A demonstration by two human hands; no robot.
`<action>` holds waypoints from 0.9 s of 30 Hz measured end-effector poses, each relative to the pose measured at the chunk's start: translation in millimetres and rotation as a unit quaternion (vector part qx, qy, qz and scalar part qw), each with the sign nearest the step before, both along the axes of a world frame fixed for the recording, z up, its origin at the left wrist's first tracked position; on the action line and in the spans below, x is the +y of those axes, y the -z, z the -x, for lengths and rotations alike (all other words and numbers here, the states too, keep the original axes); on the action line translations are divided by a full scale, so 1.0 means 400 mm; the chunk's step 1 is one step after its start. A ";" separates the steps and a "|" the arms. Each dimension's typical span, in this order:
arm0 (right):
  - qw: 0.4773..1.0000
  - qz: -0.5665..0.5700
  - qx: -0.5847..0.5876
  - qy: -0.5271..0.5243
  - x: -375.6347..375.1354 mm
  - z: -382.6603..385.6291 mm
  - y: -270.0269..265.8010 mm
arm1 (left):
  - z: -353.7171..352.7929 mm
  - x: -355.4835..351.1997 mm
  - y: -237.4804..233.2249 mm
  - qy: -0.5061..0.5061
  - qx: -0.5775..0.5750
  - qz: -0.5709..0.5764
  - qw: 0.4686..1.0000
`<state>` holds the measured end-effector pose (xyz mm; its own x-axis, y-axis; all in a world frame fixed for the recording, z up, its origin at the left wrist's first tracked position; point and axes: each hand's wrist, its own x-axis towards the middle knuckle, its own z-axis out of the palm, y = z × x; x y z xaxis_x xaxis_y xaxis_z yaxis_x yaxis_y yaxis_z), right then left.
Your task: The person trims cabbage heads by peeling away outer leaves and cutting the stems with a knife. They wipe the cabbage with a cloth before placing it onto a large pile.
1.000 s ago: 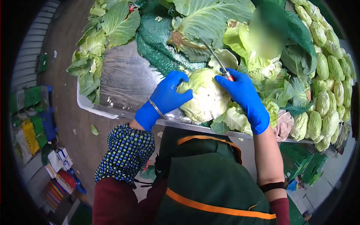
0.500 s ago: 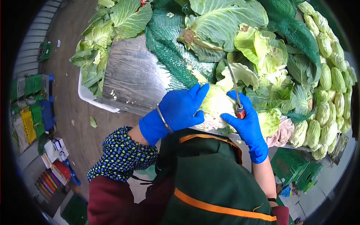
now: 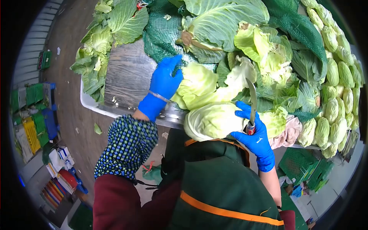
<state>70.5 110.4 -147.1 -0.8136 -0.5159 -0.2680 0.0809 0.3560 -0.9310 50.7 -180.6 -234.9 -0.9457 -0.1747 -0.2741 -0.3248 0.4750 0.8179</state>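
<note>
A pale green cabbage head [image 3: 214,121] rests at the table's near edge, against the dark green apron. My right hand [image 3: 256,138], blue-gloved, is wrapped round the red handle of a knife [image 3: 253,100] whose blade points up and away; its fingers also touch the cabbage's right side. Up and to the left, my left hand [image 3: 165,82] is curled at the edge of a loose pale leaf [image 3: 197,85], its fingers partly closed. Whether it pinches the leaf is unclear. Large outer leaves [image 3: 226,23] lie beyond the cabbage.
Green netting [image 3: 161,36] lies across the metal tabletop [image 3: 128,74]. Trimmed heads [image 3: 332,73] are stacked at the right. A pink cloth [image 3: 287,134] lies near the front edge. Leaves [image 3: 100,42] hang over a white tub [image 3: 87,100] at the left. Green crates [image 3: 301,165] stand below right.
My left hand has moved up and left, away from the cabbage. A pale leaf now lies folded out behind the head, which sits closer to the apron. My right hand has shifted slightly down.
</note>
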 end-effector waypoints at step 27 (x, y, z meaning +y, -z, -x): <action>0.982 -0.096 0.053 0.153 -0.027 -0.143 0.074 | -0.155 0.282 -0.141 -0.272 -0.040 -0.344 0.898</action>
<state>127.8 99.6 -176.6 -0.9513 -0.1917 -0.2414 0.1167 0.5009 -0.8576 112.7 -67.7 -178.5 -0.7443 -0.3679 -0.5574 -0.4269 -0.3798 0.8207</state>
